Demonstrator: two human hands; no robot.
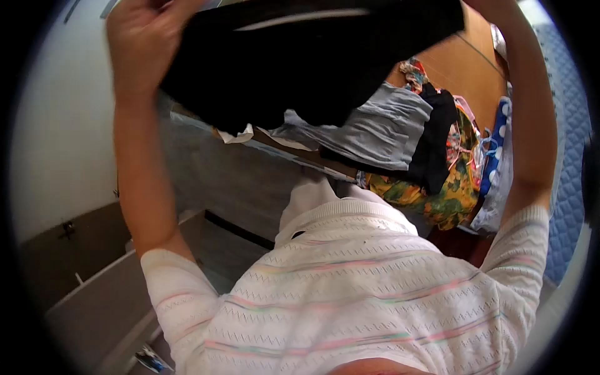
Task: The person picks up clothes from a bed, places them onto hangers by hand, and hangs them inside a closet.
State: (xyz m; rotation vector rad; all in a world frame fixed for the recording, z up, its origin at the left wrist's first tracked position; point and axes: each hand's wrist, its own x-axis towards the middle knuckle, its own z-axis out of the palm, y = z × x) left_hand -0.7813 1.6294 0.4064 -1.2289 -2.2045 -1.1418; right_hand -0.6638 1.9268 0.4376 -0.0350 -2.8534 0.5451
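Person seen from their own head camera, looking down past a white knitted top (pixel 350 287) with wavy pastel stripes. Both forearms reach up along the sides of the view, and a black garment (pixel 281 69) is stretched between the hands, raised above the other clothes.

The left hand (pixel 147 37), at the far left, is closed on the left end of the black garment, the thumb lying along its edge; some of the fingers are cut off by the top of the view. The right hand (pixel 490 5), at the far right, is mostly out of view beside the garment's right corner, so how far it is open cannot be told. A pale streak crosses the upper part of the black garment, and its lower edge is uneven.

Beyond and below it is a brown wooden surface (pixel 465 59) with clothes laid on it. A wrinkled grey garment (pixel 390 128) lies partly over a black cloth (pixel 439 137). To the right is a green and yellow patterned cloth (pixel 459 197), its near edge hanging down, then a blue cloth with white dots (pixel 499 147). Farther away is a small multicoloured cloth (pixel 414 74). A blue quilted pad (pixel 572 156) runs along the right edge.
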